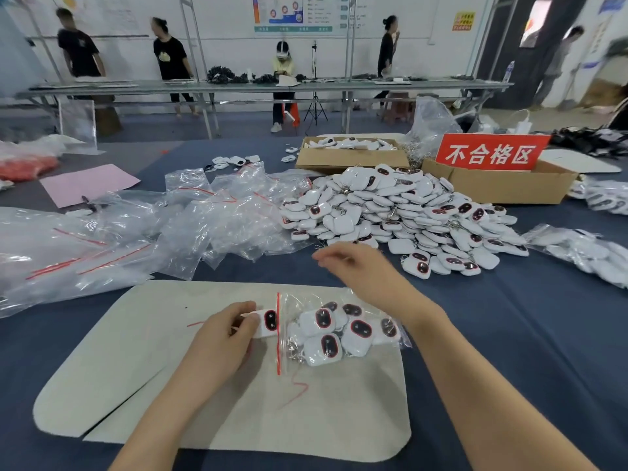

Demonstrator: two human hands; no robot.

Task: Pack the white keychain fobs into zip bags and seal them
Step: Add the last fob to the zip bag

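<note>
one white fob is pinched between the thumb and fingers of the left hand, right at the red-lined mouth of the zip bag. the bag lies on the mat with several fobs inside. the fob is best slid in flat and well past the zip line, so the seal is not fouled by its chain. the right hand is stretched toward the pile behind; it is blurred, so the set of its fingers cannot be told.

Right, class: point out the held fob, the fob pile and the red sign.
held fob (271,320): head view, dark oval face.
fob pile (401,212): head view, heap's middle.
red sign (491,154): head view, middle of the board.
</note>
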